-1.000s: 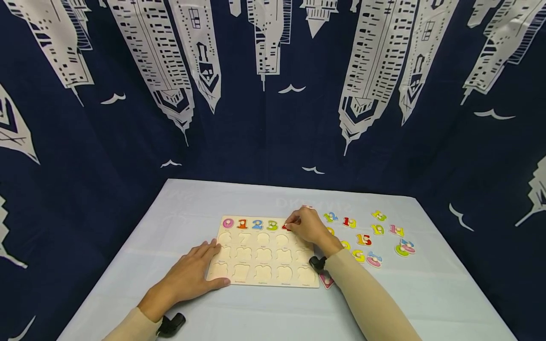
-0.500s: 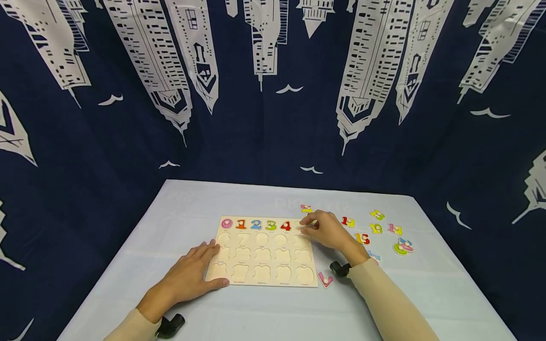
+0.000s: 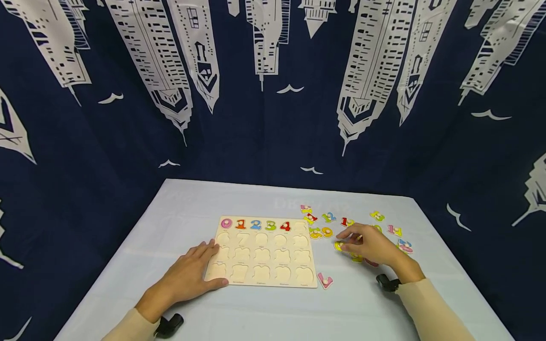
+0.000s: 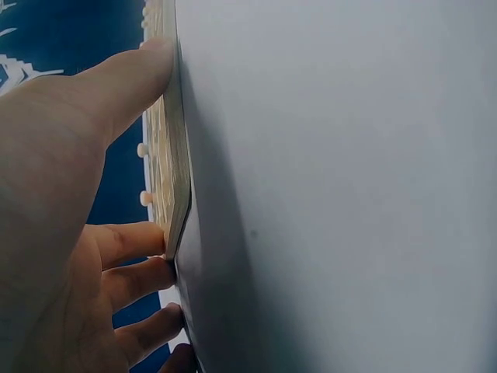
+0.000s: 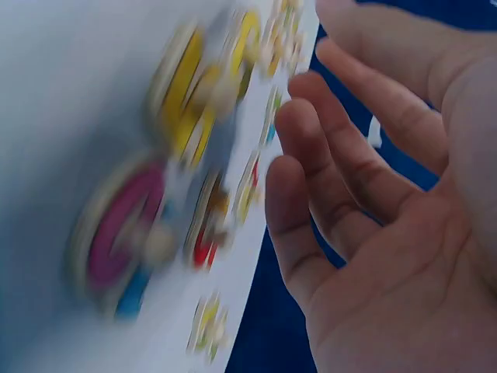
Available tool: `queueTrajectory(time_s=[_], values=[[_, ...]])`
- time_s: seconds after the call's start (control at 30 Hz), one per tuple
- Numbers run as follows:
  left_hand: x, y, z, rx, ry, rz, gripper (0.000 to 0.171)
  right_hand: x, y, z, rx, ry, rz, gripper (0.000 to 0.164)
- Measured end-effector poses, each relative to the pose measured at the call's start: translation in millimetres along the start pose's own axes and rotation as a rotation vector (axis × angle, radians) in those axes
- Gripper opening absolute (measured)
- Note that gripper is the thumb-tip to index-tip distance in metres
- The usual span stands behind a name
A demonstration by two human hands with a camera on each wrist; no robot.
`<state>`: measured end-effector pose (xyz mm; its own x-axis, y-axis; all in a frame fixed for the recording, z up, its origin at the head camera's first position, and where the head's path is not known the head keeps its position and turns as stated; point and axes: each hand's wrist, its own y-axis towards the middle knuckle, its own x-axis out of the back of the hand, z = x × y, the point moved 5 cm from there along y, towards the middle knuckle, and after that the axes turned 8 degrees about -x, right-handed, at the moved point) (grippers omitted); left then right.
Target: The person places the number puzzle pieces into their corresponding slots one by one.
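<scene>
A wooden number puzzle board (image 3: 271, 285) lies on the table with 0, 1, 2, 3 and a red 4 piece (image 3: 285, 226) in its top row. My left hand (image 3: 183, 277) rests at the board's left side, thumb on its front edge and fingers along the corner. To the right, my right hand (image 3: 373, 244) hovers over loose number pieces, thumb and index spread around a yellow piece (image 3: 339, 246). In the right wrist view its fingers are loosely bent and hold nothing, beside a blurred yellow piece (image 5: 182, 85) and a magenta-and-blue piece (image 5: 128, 225).
A pink 7-shaped piece (image 3: 325, 281) lies by the board's near right corner. Several coloured pieces, among them a blue-and-yellow 12 (image 3: 329, 217) and a pink-and-yellow 14 (image 3: 395, 230), are scattered on the white tablecloth (image 3: 256, 315). Dark blue printed curtain (image 3: 264, 132) hangs behind.
My right hand has let go of the red 4, now in the board's top row, and moved right over the loose pieces. My left hand has stayed at the board.
</scene>
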<state>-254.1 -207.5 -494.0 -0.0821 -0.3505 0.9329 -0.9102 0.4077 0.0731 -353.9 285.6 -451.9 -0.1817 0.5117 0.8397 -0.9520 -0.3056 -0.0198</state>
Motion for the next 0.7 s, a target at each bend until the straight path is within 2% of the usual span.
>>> queueTrajectory(time_s=[0.13, 0.37, 0.7], values=[[0.9, -0.8, -0.1, 0.0, 0.004, 0.0, 0.113, 5, -10, -15, -0.017, -0.001, 0.033, 0.027], [0.8, -0.7, 0.5, 0.0, -0.002, -0.003, 0.112, 7, -16, -29, 0.037, 0.004, 0.067, 0.026], [-2.2, -0.5, 3.1, 0.004, 0.008, 0.002, 0.114, 5, -15, -40, 0.053, 0.052, 0.076, 0.012]])
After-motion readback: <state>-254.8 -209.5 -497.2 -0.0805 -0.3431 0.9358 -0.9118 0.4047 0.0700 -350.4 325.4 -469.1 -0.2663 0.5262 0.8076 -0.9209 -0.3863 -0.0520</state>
